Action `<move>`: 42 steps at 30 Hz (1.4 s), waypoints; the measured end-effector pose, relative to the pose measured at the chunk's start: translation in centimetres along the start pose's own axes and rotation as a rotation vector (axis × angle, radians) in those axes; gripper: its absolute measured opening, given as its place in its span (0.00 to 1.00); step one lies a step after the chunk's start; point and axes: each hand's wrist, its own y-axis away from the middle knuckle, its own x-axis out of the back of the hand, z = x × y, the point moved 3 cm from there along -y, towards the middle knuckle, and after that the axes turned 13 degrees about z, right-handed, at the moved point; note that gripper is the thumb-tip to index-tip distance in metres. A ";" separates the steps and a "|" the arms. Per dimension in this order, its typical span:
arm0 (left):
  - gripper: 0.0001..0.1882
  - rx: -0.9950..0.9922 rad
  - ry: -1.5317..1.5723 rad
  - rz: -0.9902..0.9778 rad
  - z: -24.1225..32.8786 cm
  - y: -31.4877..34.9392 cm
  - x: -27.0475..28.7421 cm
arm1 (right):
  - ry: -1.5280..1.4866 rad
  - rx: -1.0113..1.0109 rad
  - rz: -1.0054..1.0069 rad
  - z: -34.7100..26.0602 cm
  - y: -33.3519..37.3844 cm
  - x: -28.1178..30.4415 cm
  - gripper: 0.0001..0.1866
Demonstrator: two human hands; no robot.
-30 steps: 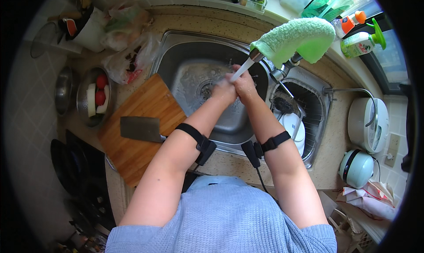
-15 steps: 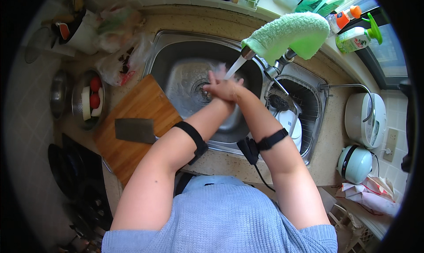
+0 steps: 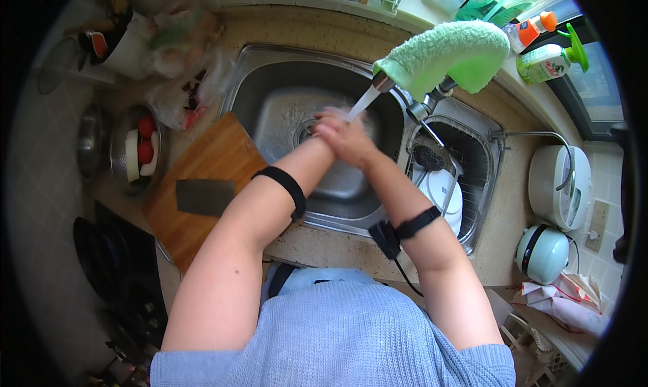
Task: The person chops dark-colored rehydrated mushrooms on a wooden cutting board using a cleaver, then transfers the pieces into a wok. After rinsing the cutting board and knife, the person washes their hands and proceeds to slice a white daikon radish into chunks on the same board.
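Observation:
Water runs from the tap (image 3: 383, 81) onto both my hands over the large steel sink basin (image 3: 266, 103). My right hand (image 3: 345, 141) lies across my left hand (image 3: 335, 113), its fingers curled over the back of it near the wrist. Most of the left hand is hidden beneath the right and by the water, and its fingers are smeared by motion. Neither hand has an object in it that I can see. A light green towel (image 3: 439, 53) is draped over the tap's neck.
A cleaver (image 3: 204, 197) lies on a wooden cutting board (image 3: 233, 147) left of the basin. Beyond are a steel bowl (image 3: 120, 168) of red and pale vegetables and a plastic bag (image 3: 165, 103). White dishes (image 3: 442, 195) stand in the smaller right basin; spray bottles (image 3: 545, 64) line the sill.
My right hand has slid over the left hand toward its wrist, and its fingers now curl around it. Both hands have shifted slightly left. Water keeps running.

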 end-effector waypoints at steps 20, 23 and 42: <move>0.35 0.775 2.408 -0.124 -0.2 -1.1 -3.2 | -0.099 0.322 0.203 -2.3 0.3 1.7 0.15; 0.36 0.928 2.363 0.050 -0.8 -1.6 -4.1 | -0.118 -0.152 0.466 -0.5 0.5 1.7 0.14; 0.36 0.994 2.516 0.109 0.8 -0.5 -4.5 | -0.913 -1.125 0.317 0.9 1.7 -2.5 0.28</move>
